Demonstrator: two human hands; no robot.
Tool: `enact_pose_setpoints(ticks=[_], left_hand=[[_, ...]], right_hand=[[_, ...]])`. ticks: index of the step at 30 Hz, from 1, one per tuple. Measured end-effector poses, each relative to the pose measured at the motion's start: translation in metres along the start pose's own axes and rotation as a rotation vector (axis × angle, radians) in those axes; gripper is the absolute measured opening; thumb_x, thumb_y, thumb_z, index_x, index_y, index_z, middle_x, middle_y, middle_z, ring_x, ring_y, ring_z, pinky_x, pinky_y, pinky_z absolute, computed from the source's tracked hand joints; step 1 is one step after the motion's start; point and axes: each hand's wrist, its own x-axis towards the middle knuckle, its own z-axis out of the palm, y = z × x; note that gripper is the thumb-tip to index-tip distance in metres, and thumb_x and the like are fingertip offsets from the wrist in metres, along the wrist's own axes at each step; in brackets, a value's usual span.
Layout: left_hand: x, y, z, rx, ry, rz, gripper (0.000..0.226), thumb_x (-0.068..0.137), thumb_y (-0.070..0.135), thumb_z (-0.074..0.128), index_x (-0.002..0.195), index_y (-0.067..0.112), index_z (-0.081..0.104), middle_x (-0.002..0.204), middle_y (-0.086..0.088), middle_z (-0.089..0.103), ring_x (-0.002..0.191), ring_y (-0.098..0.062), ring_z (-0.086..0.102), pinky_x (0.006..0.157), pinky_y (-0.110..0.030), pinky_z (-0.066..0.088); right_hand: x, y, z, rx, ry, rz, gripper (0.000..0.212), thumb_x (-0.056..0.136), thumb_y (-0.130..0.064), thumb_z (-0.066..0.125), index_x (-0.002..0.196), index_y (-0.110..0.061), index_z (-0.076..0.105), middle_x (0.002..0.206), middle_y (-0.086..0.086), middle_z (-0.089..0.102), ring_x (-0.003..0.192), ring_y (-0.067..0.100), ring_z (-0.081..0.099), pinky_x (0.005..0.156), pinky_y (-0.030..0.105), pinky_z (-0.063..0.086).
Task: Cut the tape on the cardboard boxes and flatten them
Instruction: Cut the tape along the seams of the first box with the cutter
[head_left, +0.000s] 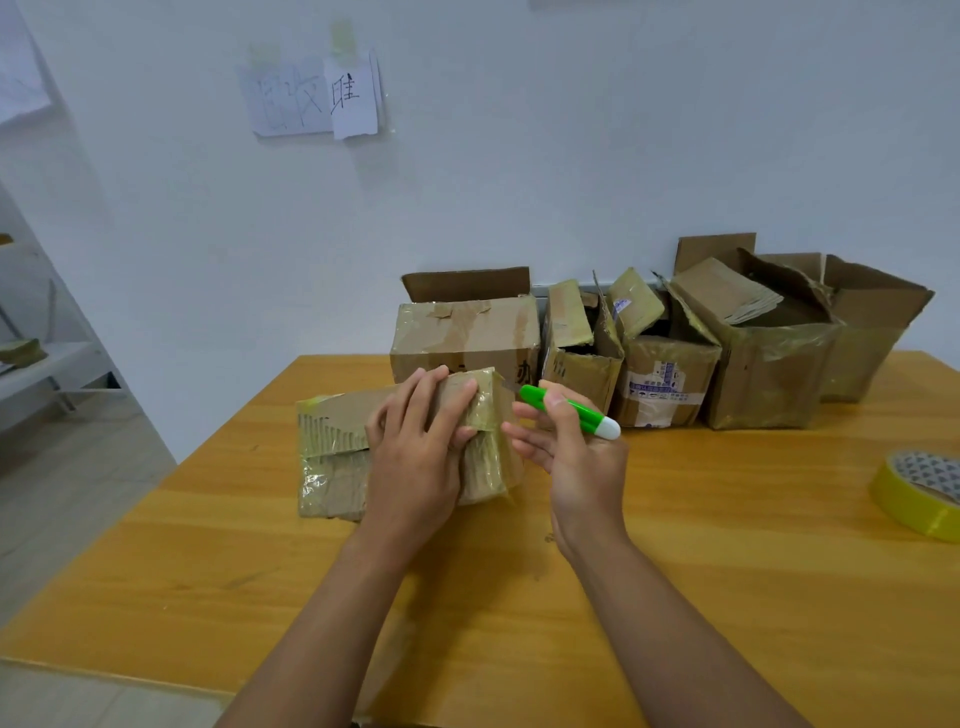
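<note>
- Brown cardboard, glossy with tape, is what the left hand (415, 457) is pressing and curling its fingers over: a small taped box (363, 447) lying on the wooden table (675, 597), near its far left part.
- The right hand (571, 457) is gripping a green utility knife (566, 410), its tip pointing at the box's upper right corner; whether the blade is touching tape is too small to tell.
- Judging by this, cutting on this box is only starting, and nothing is looking flattened.
- A row of boxes (649, 353) is waiting along the wall, several with flaps already open.
- A yellow tape roll (919, 493) is being cut off by the right edge.
</note>
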Motion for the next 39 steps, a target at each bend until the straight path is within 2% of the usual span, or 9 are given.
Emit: enact_pose_setpoints(ticks=[7, 12, 15, 19, 24, 26, 34, 37, 39], left_hand=[[0.012, 0.002, -0.001, -0.21, 0.167, -0.117, 0.039, 0.104, 0.032, 0.033, 0.141, 0.028, 0.043, 0.148, -0.007, 0.046, 0.137, -0.026, 0.04, 0.107, -0.038, 0.027], [0.014, 0.006, 0.0, -0.42, 0.264, -0.203, 0.04, 0.107, 0.037, 0.027, 0.144, 0.027, 0.037, 0.147, -0.01, 0.047, 0.138, -0.011, 0.036, 0.112, -0.031, 0.029], [0.012, 0.0, -0.002, -0.405, 0.237, -0.194, 0.041, 0.106, 0.033, 0.029, 0.146, 0.029, 0.035, 0.147, -0.009, 0.046, 0.137, -0.012, 0.037, 0.112, -0.035, 0.032], [0.009, -0.016, -0.01, -0.327, 0.181, -0.137, 0.044, 0.107, 0.041, 0.025, 0.148, 0.028, 0.034, 0.146, -0.011, 0.045, 0.133, -0.024, 0.044, 0.106, -0.048, 0.041], [0.003, -0.03, -0.017, -0.262, 0.158, -0.1, 0.044, 0.107, 0.042, 0.024, 0.148, 0.025, 0.032, 0.145, -0.014, 0.047, 0.13, -0.029, 0.049, 0.1, -0.051, 0.047], [0.002, -0.032, -0.018, -0.255, 0.169, -0.103, 0.045, 0.107, 0.041, 0.024, 0.147, 0.024, 0.033, 0.145, -0.013, 0.047, 0.129, -0.029, 0.049, 0.101, -0.049, 0.048], [-0.008, -0.037, -0.016, -0.242, 0.215, -0.14, 0.044, 0.107, 0.039, 0.026, 0.146, 0.02, 0.036, 0.145, -0.012, 0.049, 0.13, -0.024, 0.048, 0.106, -0.033, 0.042], [-0.012, -0.04, -0.015, -0.243, 0.222, -0.148, 0.043, 0.108, 0.038, 0.026, 0.145, 0.019, 0.037, 0.144, -0.014, 0.049, 0.13, -0.026, 0.049, 0.105, -0.036, 0.044], [-0.015, -0.042, -0.013, -0.252, 0.226, -0.153, 0.043, 0.108, 0.038, 0.026, 0.145, 0.019, 0.037, 0.145, -0.015, 0.049, 0.13, -0.027, 0.049, 0.105, -0.038, 0.045]], right_hand=[[0.0, -0.008, 0.016, -0.081, -0.162, -0.197, 0.019, 0.1, -0.026, 0.051, 0.107, -0.02, 0.067, 0.094, 0.006, 0.075, 0.089, 0.022, 0.072, 0.074, 0.028, 0.057], [0.001, -0.015, 0.032, -0.241, -0.295, -0.352, 0.032, 0.097, -0.028, 0.045, 0.115, -0.015, 0.066, 0.098, 0.001, 0.075, 0.095, 0.011, 0.07, 0.077, 0.023, 0.053], [0.005, -0.014, 0.036, -0.377, -0.291, -0.381, 0.037, 0.096, -0.034, 0.046, 0.115, -0.011, 0.069, 0.093, -0.004, 0.075, 0.09, 0.006, 0.07, 0.075, 0.026, 0.055], [0.008, -0.014, 0.042, -0.471, -0.306, -0.436, 0.024, 0.093, -0.047, 0.048, 0.101, -0.037, 0.068, 0.081, -0.002, 0.074, 0.074, 0.019, 0.07, 0.065, 0.051, 0.056], [0.009, -0.011, 0.049, -0.507, -0.329, -0.449, 0.034, 0.098, -0.036, 0.05, 0.118, -0.014, 0.068, 0.083, -0.003, 0.074, 0.077, 0.01, 0.071, 0.068, 0.043, 0.059], [0.009, -0.008, 0.052, -0.529, -0.344, -0.443, 0.035, 0.098, -0.036, 0.05, 0.119, -0.014, 0.068, 0.085, -0.003, 0.074, 0.08, 0.01, 0.071, 0.069, 0.045, 0.059], [0.01, 0.0, 0.063, -0.609, -0.411, -0.516, 0.034, 0.095, -0.045, 0.046, 0.115, -0.026, 0.067, 0.082, -0.001, 0.073, 0.074, 0.016, 0.069, 0.061, 0.049, 0.055], [0.008, 0.0, 0.067, -0.605, -0.441, -0.527, 0.017, 0.098, -0.039, 0.048, 0.106, -0.044, 0.062, 0.083, -0.004, 0.073, 0.073, 0.014, 0.068, 0.062, 0.048, 0.055], [0.006, 0.0, 0.069, -0.603, -0.46, -0.529, 0.019, 0.099, -0.032, 0.05, 0.103, -0.048, 0.06, 0.083, -0.005, 0.072, 0.073, 0.014, 0.068, 0.062, 0.047, 0.055]])
